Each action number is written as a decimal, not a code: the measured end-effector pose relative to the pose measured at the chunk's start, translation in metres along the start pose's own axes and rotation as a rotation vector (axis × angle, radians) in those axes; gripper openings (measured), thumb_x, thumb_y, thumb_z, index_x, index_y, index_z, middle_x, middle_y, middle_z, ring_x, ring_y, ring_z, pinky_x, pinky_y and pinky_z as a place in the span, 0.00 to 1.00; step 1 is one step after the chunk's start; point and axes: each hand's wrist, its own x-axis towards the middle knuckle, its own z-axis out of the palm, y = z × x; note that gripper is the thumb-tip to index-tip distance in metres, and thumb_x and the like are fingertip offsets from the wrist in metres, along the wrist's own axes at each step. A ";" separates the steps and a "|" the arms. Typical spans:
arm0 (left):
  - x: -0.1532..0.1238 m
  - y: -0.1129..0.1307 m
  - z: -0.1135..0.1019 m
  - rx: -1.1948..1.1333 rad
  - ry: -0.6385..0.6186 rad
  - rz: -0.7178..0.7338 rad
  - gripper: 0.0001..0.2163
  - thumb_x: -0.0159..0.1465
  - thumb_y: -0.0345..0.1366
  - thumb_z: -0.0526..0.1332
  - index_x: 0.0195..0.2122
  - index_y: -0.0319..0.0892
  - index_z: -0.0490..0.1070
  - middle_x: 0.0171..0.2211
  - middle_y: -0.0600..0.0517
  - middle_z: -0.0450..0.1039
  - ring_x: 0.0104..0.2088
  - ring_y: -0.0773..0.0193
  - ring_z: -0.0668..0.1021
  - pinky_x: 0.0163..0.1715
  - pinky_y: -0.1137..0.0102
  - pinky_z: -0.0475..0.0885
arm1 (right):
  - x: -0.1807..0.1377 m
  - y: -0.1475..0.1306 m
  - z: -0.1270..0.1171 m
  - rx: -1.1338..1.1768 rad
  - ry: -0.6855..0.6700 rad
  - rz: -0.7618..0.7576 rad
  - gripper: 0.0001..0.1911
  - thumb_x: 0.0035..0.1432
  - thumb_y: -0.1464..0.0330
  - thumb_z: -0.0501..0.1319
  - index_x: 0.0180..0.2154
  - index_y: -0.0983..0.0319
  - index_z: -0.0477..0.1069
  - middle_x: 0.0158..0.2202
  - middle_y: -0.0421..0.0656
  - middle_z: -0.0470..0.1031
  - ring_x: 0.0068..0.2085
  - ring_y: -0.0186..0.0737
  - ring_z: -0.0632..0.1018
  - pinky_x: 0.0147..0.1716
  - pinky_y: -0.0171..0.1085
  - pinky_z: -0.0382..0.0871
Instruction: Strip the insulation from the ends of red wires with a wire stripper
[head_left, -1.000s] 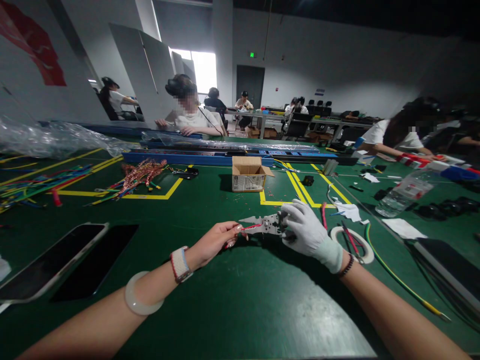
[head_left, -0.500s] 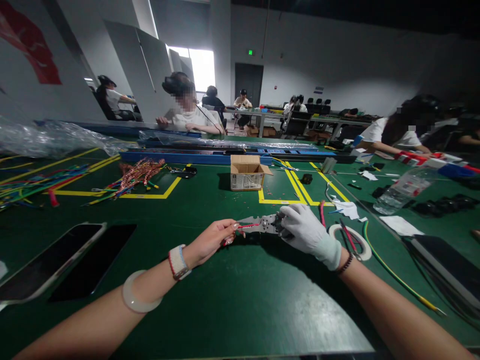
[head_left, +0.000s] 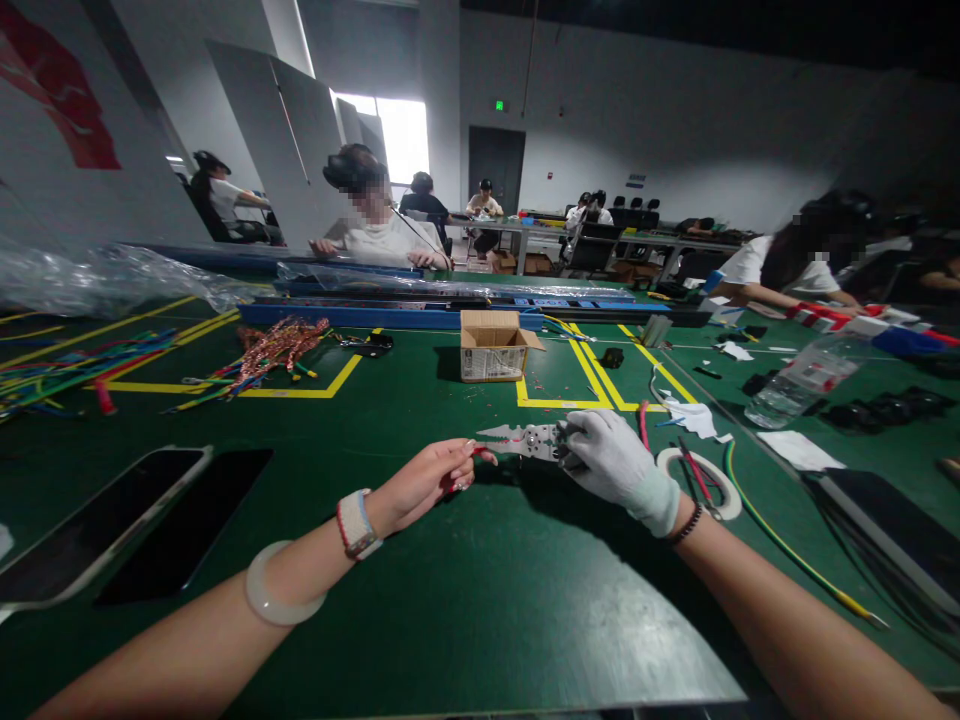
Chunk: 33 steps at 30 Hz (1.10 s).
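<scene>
My right hand (head_left: 616, 462), in a white glove, grips the handles of a metal wire stripper (head_left: 521, 439) whose jaws point left over the green table (head_left: 450, 600). My bare left hand (head_left: 424, 482) pinches a short red wire (head_left: 480, 452) at its end, just below and beside the stripper's jaws. The wire's tip sits close to the jaws; whether it touches them I cannot tell. A bangle and a woven band sit on my left wrist.
An open cardboard box (head_left: 495, 345) stands behind the hands. Bundles of coloured wires (head_left: 274, 350) lie at the left, two phones (head_left: 112, 530) at near left. A tape roll (head_left: 701, 470), a green-yellow cable (head_left: 795, 555) and a plastic bottle (head_left: 806, 380) lie at right. Other people sit at far benches.
The stripper has lifted slightly away from the red wire, and my left hand has drawn the wire back a little toward me.
</scene>
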 end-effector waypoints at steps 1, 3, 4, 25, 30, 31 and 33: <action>0.000 0.000 0.000 -0.006 -0.013 0.002 0.13 0.62 0.41 0.63 0.38 0.34 0.74 0.21 0.58 0.57 0.23 0.71 0.61 0.25 0.74 0.60 | 0.000 0.000 0.000 0.000 -0.006 0.003 0.05 0.51 0.71 0.61 0.27 0.65 0.74 0.37 0.49 0.72 0.37 0.44 0.70 0.37 0.41 0.65; 0.000 0.001 -0.001 0.000 -0.029 -0.002 0.12 0.62 0.39 0.63 0.38 0.34 0.74 0.21 0.58 0.57 0.23 0.71 0.61 0.25 0.74 0.60 | 0.000 -0.001 0.000 -0.005 -0.010 0.007 0.05 0.51 0.71 0.61 0.25 0.64 0.73 0.36 0.49 0.72 0.36 0.43 0.70 0.36 0.41 0.65; 0.000 0.001 -0.001 0.008 -0.030 -0.005 0.11 0.62 0.38 0.63 0.38 0.33 0.74 0.21 0.58 0.57 0.22 0.71 0.61 0.25 0.74 0.60 | 0.000 -0.001 -0.001 -0.008 -0.010 0.011 0.05 0.51 0.71 0.60 0.25 0.64 0.73 0.36 0.49 0.72 0.36 0.43 0.70 0.36 0.40 0.65; -0.001 0.003 0.003 0.212 -0.014 -0.030 0.12 0.60 0.40 0.62 0.37 0.34 0.74 0.22 0.57 0.60 0.21 0.72 0.59 0.22 0.75 0.53 | 0.004 0.001 -0.008 0.012 0.052 -0.038 0.14 0.47 0.69 0.62 0.39 0.64 0.76 0.53 0.52 0.66 0.57 0.56 0.63 0.60 0.55 0.55; -0.002 0.003 0.002 0.236 -0.032 -0.036 0.13 0.61 0.41 0.62 0.37 0.34 0.75 0.22 0.57 0.60 0.21 0.73 0.59 0.22 0.75 0.54 | 0.003 -0.001 -0.005 0.016 0.060 0.008 0.17 0.47 0.67 0.63 0.41 0.64 0.75 0.55 0.53 0.65 0.61 0.59 0.59 0.62 0.59 0.48; -0.002 0.004 0.002 0.240 -0.035 -0.037 0.13 0.61 0.41 0.62 0.37 0.35 0.75 0.22 0.57 0.61 0.21 0.72 0.59 0.22 0.75 0.54 | 0.003 -0.002 -0.005 0.017 0.057 0.016 0.18 0.47 0.67 0.63 0.42 0.64 0.75 0.55 0.53 0.65 0.61 0.59 0.59 0.62 0.60 0.47; -0.002 0.004 0.002 0.251 -0.034 -0.037 0.13 0.61 0.42 0.62 0.37 0.35 0.75 0.22 0.57 0.61 0.21 0.72 0.59 0.22 0.75 0.54 | 0.003 -0.003 -0.004 0.010 0.045 0.030 0.18 0.46 0.66 0.63 0.42 0.64 0.74 0.56 0.54 0.64 0.61 0.59 0.59 0.63 0.60 0.47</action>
